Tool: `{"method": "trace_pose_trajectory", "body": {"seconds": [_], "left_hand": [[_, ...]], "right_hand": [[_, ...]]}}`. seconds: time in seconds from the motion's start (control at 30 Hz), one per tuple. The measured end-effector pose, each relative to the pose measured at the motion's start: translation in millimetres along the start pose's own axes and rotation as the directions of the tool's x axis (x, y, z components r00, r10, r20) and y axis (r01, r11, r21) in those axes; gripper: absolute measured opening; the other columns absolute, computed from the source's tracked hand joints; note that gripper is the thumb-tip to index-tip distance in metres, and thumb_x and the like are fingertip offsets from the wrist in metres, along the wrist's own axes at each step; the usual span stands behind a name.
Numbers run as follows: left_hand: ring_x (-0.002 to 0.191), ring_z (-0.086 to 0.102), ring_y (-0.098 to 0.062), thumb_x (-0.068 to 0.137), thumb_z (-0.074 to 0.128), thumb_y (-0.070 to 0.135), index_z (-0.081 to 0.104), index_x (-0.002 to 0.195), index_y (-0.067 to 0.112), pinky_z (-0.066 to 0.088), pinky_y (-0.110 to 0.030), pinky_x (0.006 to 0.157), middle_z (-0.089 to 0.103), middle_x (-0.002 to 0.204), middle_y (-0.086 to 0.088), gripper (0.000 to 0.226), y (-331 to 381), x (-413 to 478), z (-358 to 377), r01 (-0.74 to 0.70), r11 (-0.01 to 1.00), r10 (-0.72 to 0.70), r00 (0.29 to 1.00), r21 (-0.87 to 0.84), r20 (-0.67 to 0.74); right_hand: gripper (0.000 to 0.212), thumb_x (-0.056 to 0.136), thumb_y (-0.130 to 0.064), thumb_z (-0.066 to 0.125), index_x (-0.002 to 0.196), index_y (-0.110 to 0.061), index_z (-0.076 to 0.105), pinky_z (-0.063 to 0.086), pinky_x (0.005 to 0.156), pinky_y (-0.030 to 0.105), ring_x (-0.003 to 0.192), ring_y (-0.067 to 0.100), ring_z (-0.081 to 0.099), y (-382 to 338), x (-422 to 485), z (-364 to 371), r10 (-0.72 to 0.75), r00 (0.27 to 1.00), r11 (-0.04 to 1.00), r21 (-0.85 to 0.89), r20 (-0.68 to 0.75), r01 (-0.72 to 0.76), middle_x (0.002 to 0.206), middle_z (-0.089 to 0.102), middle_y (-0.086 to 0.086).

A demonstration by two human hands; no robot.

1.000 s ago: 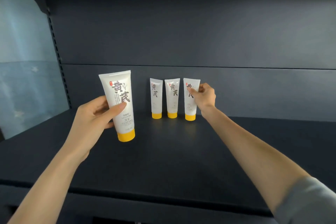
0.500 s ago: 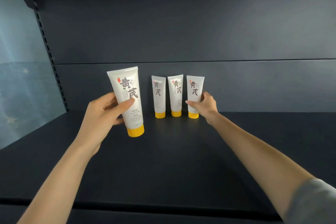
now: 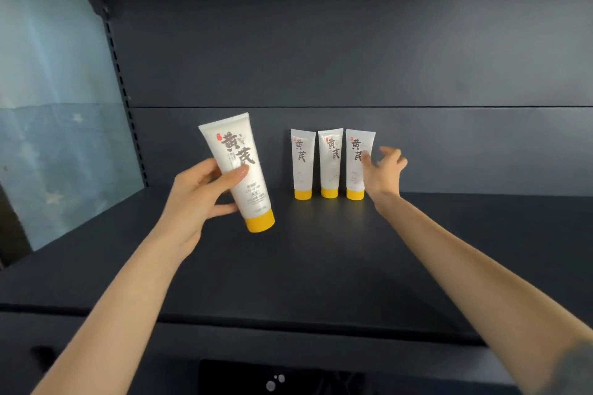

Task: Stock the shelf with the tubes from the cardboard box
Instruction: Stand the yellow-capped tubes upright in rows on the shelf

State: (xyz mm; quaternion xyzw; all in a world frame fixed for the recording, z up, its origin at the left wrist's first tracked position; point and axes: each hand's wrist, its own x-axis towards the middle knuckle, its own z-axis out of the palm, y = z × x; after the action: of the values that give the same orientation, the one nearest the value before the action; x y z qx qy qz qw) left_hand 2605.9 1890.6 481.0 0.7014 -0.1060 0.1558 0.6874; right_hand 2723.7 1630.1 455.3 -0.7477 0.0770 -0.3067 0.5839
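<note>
My left hand point(image 3: 200, 192) grips a white tube with a yellow cap point(image 3: 239, 170), cap down and tilted, held just above the dark shelf point(image 3: 321, 253). Three like tubes stand upright on their caps in a row at the back: the left tube point(image 3: 302, 163), the middle tube point(image 3: 330, 162) and the right tube point(image 3: 356, 163). My right hand point(image 3: 383, 171) hovers beside the right tube with fingers spread and loose, blurred, holding nothing. The cardboard box is out of view.
The shelf's dark back panel point(image 3: 353, 58) rises behind the row. A slotted upright point(image 3: 123, 99) and a pale blue wall point(image 3: 54, 106) bound the left side. The shelf's front edge point(image 3: 288, 319) runs across below my arms.
My right hand has let go of the right tube and pulled slightly away, fingers now spread. The left hand keeps its tube, which sits a bit lower and closer to the row.
</note>
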Motion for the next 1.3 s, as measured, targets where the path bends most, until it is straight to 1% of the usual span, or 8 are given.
{"method": "trace_pose_trajectory", "body": {"seconds": [0.23, 0.33, 0.87, 1.0, 1.07, 1.13, 1.2, 1.3], "left_hand": [[0.098, 0.067, -0.015, 0.086, 0.066, 0.018, 0.065, 0.111, 0.014, 0.058, -0.034, 0.074, 0.069, 0.106, -0.002, 0.025, 7.8, -1.0, 18.9, 0.021, 0.999, -0.02, 1.0, -0.047, 0.006], [0.095, 0.068, -0.015, 0.086, 0.066, 0.017, 0.064, 0.11, 0.013, 0.059, -0.033, 0.071, 0.069, 0.105, -0.003, 0.025, 10.0, -4.8, 26.2, -0.001, 0.998, 0.002, 1.0, -0.06, 0.005], [0.088, 0.066, 0.001, 0.083, 0.07, 0.019, 0.062, 0.095, 0.029, 0.058, -0.025, 0.071, 0.068, 0.095, 0.015, 0.018, 7.7, -26.5, 25.4, -0.207, 0.978, 0.205, 0.974, -0.014, -0.093], [0.102, 0.06, 0.004, 0.09, 0.059, 0.032, 0.054, 0.126, 0.027, 0.05, -0.016, 0.082, 0.063, 0.114, 0.02, 0.038, 9.8, -31.3, 6.8, -0.225, 0.96, 0.213, 0.973, 0.168, 0.088], [0.124, 0.044, 0.0, 0.09, 0.047, 0.05, 0.035, 0.141, 0.032, 0.04, -0.029, 0.101, 0.048, 0.135, 0.019, 0.055, 4.0, -33.9, -7.0, -0.237, 0.841, 0.19, 0.971, 0.487, 0.145], [0.137, 0.026, -0.008, 0.089, 0.033, 0.06, 0.019, 0.148, 0.032, 0.029, -0.039, 0.109, 0.032, 0.149, 0.014, 0.066, -3.1, -40.2, -21.7, -0.24, 0.574, 0.157, 0.971, 0.783, 0.182], [0.141, 0.019, -0.011, 0.087, 0.023, 0.063, 0.011, 0.15, 0.03, 0.021, -0.035, 0.112, 0.023, 0.154, 0.011, 0.072, -11.9, -46.7, -34.6, -0.249, 0.38, 0.104, 0.968, 0.891, 0.226], [0.142, 0.015, -0.011, 0.085, 0.014, 0.064, 0.006, 0.15, 0.029, 0.014, -0.032, 0.115, 0.018, 0.156, 0.011, 0.075, -22.4, -55.5, -49.3, -0.222, 0.283, 0.006, 0.973, 0.933, 0.229]], "right_hand": [[0.032, 0.095, -0.031, 0.053, 0.124, -0.02, 0.045, 0.044, 0.085, 0.02, 0.104, 0.006, 0.053, -55.8, -84.9, -10.0, -0.263, 0.886, 0.965, 0.122, 0.381, 0.233, 0.122, 0.049, -0.007], [0.057, 0.088, -0.032, 0.064, 0.138, -0.031, 0.036, 0.048, 0.085, 0.016, 0.109, 0.0, 0.051, -64.9, -124.5, -9.8, -0.33, 0.789, 0.941, 0.118, 0.518, 0.316, 0.123, 0.049, -0.013], [0.071, 0.081, -0.022, 0.074, 0.142, -0.031, 0.036, 0.051, 0.072, 0.01, 0.097, 0.004, 0.059, -76.2, -166.0, 16.7, -0.428, 0.826, 0.903, 0.128, 0.367, 0.411, 0.114, 0.057, -0.015], [0.069, 0.08, -0.017, 0.074, 0.139, -0.025, 0.039, 0.047, 0.067, 0.004, 0.082, -0.006, 0.058, -77.8, -157.4, 21.0, -0.375, 0.84, 0.927, 0.127, 0.393, 0.354, 0.093, 0.052, -0.025], [0.069, 0.081, -0.017, 0.074, 0.139, -0.022, 0.036, 0.047, 0.064, 0.004, 0.079, -0.004, 0.057, -76.8, -144.8, 23.8, -0.334, 0.851, 0.942, 0.104, 0.404, 0.32, 0.093, 0.052, -0.022], [0.069, 0.082, -0.018, 0.073, 0.139, -0.021, 0.034, 0.048, 0.063, 0.007, 0.077, -0.001, 0.057, -72.4, -128.6, 28.0, -0.276, 0.873, 0.959, 0.059, 0.401, 0.276, 0.1, 0.054, -0.01], [0.068, 0.082, -0.02, 0.073, 0.137, -0.021, 0.033, 0.05, 0.071, 0.017, 0.082, 0.005, 0.057, -63.5, -112.2, 32.4, -0.215, 0.9, 0.971, -0.015, 0.38, 0.238, 0.107, 0.053, -0.004], [0.065, 0.082, -0.018, 0.071, 0.134, -0.018, 0.033, 0.047, 0.077, 0.028, 0.097, 0.019, 0.058, -44.5, -91.9, 39.7, -0.119, 0.917, 0.982, -0.092, 0.38, 0.165, 0.11, 0.055, 0.003]]}}
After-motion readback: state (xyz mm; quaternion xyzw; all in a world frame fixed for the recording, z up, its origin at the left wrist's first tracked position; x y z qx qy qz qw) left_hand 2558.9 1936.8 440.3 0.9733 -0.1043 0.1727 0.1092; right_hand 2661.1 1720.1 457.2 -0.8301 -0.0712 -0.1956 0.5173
